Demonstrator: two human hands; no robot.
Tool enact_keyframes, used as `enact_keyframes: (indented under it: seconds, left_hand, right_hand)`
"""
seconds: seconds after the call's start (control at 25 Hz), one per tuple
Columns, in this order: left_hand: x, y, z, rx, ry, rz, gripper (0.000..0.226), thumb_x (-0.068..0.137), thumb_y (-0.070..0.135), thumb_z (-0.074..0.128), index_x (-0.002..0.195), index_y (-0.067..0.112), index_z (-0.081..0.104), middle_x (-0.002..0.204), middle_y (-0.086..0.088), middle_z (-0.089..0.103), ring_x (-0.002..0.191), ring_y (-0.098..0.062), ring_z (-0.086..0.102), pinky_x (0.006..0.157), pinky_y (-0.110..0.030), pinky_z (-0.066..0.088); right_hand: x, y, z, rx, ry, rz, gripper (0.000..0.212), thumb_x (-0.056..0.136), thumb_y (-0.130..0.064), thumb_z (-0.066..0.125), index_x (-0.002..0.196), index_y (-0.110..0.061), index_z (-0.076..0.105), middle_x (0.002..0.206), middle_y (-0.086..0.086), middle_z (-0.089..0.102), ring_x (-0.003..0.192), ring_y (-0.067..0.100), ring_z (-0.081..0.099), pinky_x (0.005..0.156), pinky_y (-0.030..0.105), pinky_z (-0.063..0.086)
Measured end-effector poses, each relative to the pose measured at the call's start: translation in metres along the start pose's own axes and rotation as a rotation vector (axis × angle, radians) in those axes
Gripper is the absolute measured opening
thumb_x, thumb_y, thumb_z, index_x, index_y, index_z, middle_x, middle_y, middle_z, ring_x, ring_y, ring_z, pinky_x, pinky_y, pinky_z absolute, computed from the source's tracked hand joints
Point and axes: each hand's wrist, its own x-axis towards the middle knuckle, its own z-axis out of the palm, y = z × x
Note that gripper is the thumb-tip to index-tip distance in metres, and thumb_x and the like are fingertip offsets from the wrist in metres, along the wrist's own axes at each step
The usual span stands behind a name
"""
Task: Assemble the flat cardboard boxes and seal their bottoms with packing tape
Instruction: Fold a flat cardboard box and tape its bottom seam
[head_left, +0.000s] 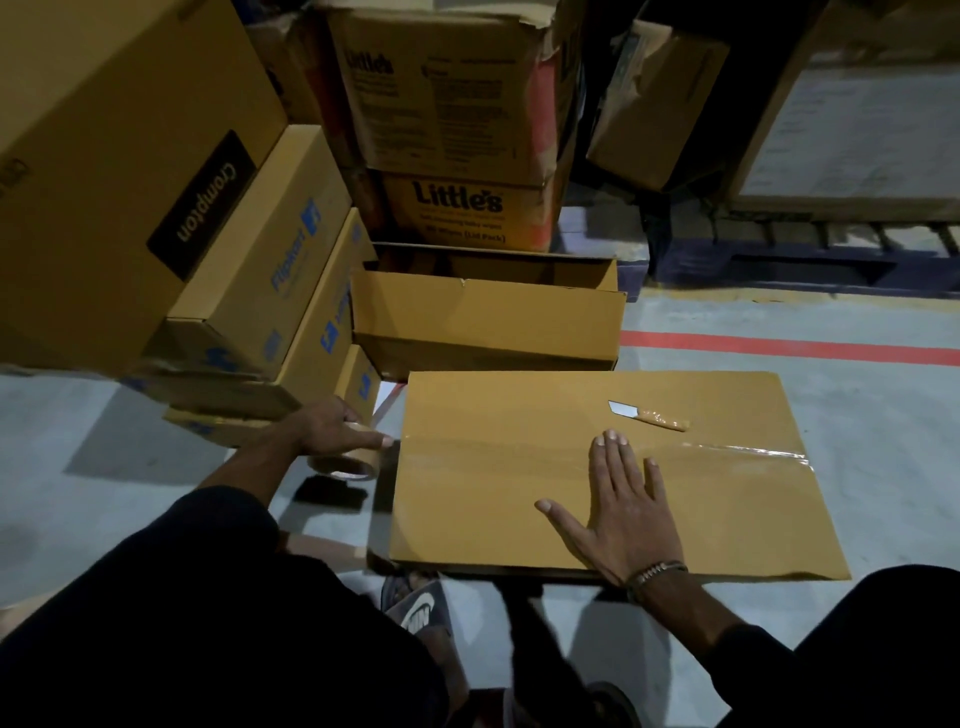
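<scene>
Head view: open box (488, 317) beside taped box (519, 499).

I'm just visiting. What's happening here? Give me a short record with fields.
setting: grey floor with stacked cartons
work piece: cardboard box, bottom up, clear tape strip along its seam
left hand: holds tape roll at the box's left edge
right hand: flat, pressing on the box
tool: cutter lying on the box
nearby: open box behind it
</scene>
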Motion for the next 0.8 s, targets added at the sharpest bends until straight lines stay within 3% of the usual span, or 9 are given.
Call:
enact_keyframes:
  seconds: [0.16,0.36,0.52,0.64,0.8]
  left_hand:
    - [0.016,-0.003,0.012,-0.014,-0.032,-0.013,0.065,0.057,0.083,0.077,0.056,0.019,0.061,0.055,0.002,0.054,0.059,-0.017,0.054,0.061,-0.030,0.040]
    - [0.030,-0.008,0.018,-0.042,-0.137,-0.053,0.054,0.082,0.065,0.074,0.074,0.012,0.070,0.079,-0.005,0.069,0.077,-0.019,0.063,0.067,-0.029,0.045]
    - [0.032,-0.011,0.022,0.020,-0.194,0.027,0.061,0.081,0.073,0.063,0.059,0.021,0.042,0.068,-0.006,0.038,0.065,-0.017,0.042,0.061,-0.027,0.032]
    - [0.035,-0.015,0.023,0.033,-0.196,0.076,0.061,0.087,0.071,0.061,0.060,0.020,0.043,0.064,-0.002,0.036,0.059,-0.014,0.040,0.061,-0.030,0.032]
    - [0.040,-0.019,0.027,0.005,-0.162,0.053,0.057,0.091,0.064,0.064,0.054,0.024,0.047,0.054,0.007,0.041,0.057,-0.010,0.042,0.061,-0.029,0.033]
  right_hand:
    - [0.001,-0.002,0.003,-0.015,0.010,0.018,0.115,0.085,-0.094,0.011,0.165,-0.012,0.007,0.173,0.003,0.000,0.160,0.017,-0.006,0.128,0.051,0.005]
    - [0.002,-0.024,0.010,-0.011,0.055,0.060,0.113,0.087,-0.092,0.015,0.164,-0.009,0.015,0.173,0.007,0.008,0.160,0.020,0.002,0.127,0.055,0.007]
    - [0.005,-0.094,0.013,0.060,-0.032,0.011,0.115,0.086,-0.092,0.004,0.163,-0.007,0.000,0.171,0.011,-0.008,0.159,0.025,-0.013,0.126,0.057,-0.001]
    - [0.015,-0.160,0.020,0.106,-0.050,-0.068,0.109,0.089,-0.087,-0.001,0.162,-0.006,-0.007,0.169,0.015,-0.017,0.157,0.028,-0.021,0.124,0.058,-0.005]
    - [0.031,-0.220,0.034,0.148,-0.027,-0.161,0.095,0.099,-0.073,0.012,0.164,-0.004,0.005,0.172,0.015,-0.005,0.159,0.028,-0.012,0.124,0.059,-0.001]
